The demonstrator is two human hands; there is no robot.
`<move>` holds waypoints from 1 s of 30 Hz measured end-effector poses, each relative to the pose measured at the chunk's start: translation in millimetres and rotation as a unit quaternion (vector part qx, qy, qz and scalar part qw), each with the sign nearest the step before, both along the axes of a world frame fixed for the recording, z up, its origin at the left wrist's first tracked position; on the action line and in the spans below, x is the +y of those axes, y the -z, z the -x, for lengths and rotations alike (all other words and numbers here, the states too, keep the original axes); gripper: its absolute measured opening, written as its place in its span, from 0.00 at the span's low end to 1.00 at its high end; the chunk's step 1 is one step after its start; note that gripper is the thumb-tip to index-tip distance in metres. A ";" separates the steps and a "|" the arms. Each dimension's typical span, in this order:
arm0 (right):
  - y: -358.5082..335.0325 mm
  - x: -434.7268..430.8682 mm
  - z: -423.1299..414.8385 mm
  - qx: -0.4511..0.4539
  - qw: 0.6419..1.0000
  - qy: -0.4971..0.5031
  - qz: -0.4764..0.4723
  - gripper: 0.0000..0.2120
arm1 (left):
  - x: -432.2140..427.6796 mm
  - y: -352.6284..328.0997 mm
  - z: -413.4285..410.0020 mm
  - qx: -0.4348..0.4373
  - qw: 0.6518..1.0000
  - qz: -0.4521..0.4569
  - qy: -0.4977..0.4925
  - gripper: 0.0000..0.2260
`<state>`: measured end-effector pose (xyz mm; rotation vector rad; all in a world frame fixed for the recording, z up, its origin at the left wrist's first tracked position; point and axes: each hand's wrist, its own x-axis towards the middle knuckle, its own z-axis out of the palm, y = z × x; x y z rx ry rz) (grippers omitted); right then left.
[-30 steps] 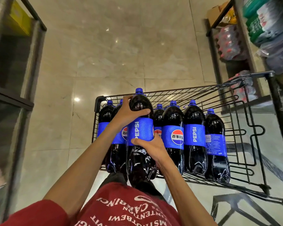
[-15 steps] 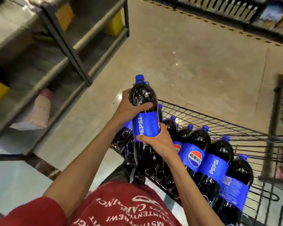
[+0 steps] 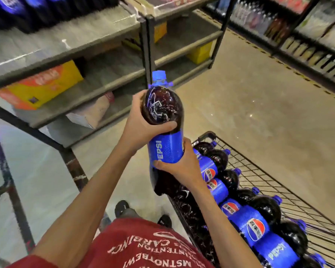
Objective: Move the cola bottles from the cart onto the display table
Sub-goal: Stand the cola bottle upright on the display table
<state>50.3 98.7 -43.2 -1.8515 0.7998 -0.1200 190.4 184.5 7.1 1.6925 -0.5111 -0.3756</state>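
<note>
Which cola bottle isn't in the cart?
The bottle gripped by the left hand near its top and the right hand at its label. The other bottles sit in the cart.

Dark cola bottle (image 3: 163, 120), blue cap and label, held upright beside the cart (image 3: 206, 135); other bottles (image 3: 256, 230) stand inside

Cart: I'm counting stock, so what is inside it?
A row of blue-labelled cola bottles sits in the cart. The held bottle and right hand cover the nearest ones.
</note>
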 end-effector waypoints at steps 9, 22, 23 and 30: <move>-12.8 68.2 -85.6 -0.042 0.992 -0.122 0.016 0.42 | 106.7 -23.3 -56.4 -0.036 0.994 0.021 -0.098 0.46; -8.0 199.4 -224.4 -0.085 0.969 -0.234 0.003 0.41 | 256.6 -30.4 -157.5 -0.083 0.974 0.030 -0.208 0.45; -7.2 206.6 -233.1 -0.084 0.967 -0.242 0.001 0.41 | 265.4 -29.9 -163.7 -0.085 0.972 0.030 -0.216 0.46; -1.3 241.0 -292.6 -0.086 0.953 -0.290 -0.022 0.42 | 307.0 -23.1 -205.0 -0.084 0.960 0.029 -0.265 0.45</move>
